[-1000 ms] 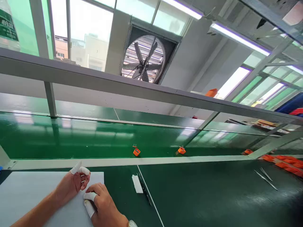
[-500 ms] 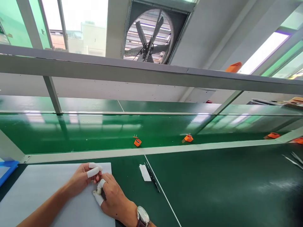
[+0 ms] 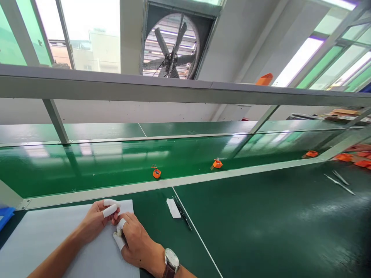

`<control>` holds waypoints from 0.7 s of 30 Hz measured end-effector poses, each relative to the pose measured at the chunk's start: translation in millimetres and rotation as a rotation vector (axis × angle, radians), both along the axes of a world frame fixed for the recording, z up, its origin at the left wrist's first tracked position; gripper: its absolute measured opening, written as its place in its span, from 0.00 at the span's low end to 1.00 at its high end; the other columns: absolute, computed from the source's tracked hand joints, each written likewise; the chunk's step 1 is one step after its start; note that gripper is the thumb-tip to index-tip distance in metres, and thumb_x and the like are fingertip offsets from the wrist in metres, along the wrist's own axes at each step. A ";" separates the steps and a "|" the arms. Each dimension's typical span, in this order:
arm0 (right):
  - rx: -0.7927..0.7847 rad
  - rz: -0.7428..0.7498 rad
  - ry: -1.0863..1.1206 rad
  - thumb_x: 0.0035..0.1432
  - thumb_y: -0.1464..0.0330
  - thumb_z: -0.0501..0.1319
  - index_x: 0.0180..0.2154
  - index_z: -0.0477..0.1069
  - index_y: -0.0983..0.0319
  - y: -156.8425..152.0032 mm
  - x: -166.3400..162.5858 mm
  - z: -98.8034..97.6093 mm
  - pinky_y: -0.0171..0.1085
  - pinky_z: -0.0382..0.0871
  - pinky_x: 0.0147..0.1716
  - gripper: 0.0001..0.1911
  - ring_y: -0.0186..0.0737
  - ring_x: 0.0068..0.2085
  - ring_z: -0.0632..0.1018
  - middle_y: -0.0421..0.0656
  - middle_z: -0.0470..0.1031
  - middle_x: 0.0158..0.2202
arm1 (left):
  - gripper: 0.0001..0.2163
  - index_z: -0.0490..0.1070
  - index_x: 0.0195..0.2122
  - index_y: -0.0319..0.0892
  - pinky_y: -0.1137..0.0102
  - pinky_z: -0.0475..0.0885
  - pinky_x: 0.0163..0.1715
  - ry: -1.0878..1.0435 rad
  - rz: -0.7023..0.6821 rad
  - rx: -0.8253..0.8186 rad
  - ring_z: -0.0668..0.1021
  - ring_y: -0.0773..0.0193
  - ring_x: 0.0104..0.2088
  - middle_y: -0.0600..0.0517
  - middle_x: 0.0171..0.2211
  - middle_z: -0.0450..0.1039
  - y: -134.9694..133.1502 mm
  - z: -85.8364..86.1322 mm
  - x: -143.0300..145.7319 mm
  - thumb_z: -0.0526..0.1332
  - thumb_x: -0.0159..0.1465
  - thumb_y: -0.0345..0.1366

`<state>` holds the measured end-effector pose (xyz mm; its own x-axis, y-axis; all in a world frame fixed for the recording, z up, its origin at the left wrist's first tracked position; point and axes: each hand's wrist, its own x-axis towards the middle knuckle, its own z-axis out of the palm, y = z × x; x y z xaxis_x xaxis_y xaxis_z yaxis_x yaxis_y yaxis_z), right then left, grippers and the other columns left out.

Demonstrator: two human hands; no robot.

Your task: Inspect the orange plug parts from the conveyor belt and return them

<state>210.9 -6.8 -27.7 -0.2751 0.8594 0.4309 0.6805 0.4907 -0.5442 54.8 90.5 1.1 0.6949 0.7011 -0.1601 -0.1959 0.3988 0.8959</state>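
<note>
My left hand (image 3: 100, 217) is above a white sheet (image 3: 52, 231) on the green worktop, its thumb and a finger wrapped in white finger cots and pinched together. Close beside it, nearly touching, my right hand (image 3: 135, 240) has its cot-covered thumb and forefinger closed as well. Whatever sits between the fingertips of either hand is too small or hidden to name. A wristwatch (image 3: 171, 259) with a dark strap is on my right wrist.
Right of the sheet lie a small white piece (image 3: 173, 208) and black tweezers (image 3: 182, 214). Two orange parts (image 3: 157, 173) stand on the green belt behind a pale rail (image 3: 203, 177). Silver tweezers (image 3: 339, 183) lie far right, near more orange pieces (image 3: 362, 163). A blue-edged item (image 3: 5, 216) is at left.
The view has swung slightly right, so the scene sits further left and more orange pieces show at the right. Both hands keep nearly the same pose over the sheet.
</note>
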 end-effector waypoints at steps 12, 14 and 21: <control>-0.002 -0.010 -0.167 0.41 0.75 0.60 0.37 0.71 0.63 3.8 -4.5 -0.2 0.44 0.69 0.45 0.17 0.48 0.44 0.71 0.48 0.72 0.43 | 0.15 0.78 0.37 0.38 0.74 0.67 0.27 0.136 0.175 0.133 0.71 0.68 0.27 0.49 0.31 0.74 -0.3 -6.4 3.8 0.69 0.59 0.46; 0.015 -0.021 -0.170 0.42 0.74 0.60 0.37 0.72 0.63 4.7 -5.3 -1.5 0.44 0.69 0.44 0.15 0.49 0.43 0.71 0.49 0.72 0.42 | 0.15 0.77 0.33 0.38 0.75 0.63 0.24 0.268 0.146 0.237 0.68 0.70 0.23 0.52 0.25 0.72 1.7 -5.3 7.3 0.67 0.59 0.47; 0.029 -0.032 -0.124 0.38 0.77 0.60 0.36 0.75 0.65 6.0 -6.9 -5.3 0.45 0.69 0.48 0.17 0.49 0.45 0.72 0.50 0.74 0.44 | 0.15 0.78 0.36 0.38 0.72 0.67 0.28 0.515 0.162 0.508 0.75 0.62 0.30 0.50 0.30 0.76 34.3 5.6 64.3 0.73 0.50 0.42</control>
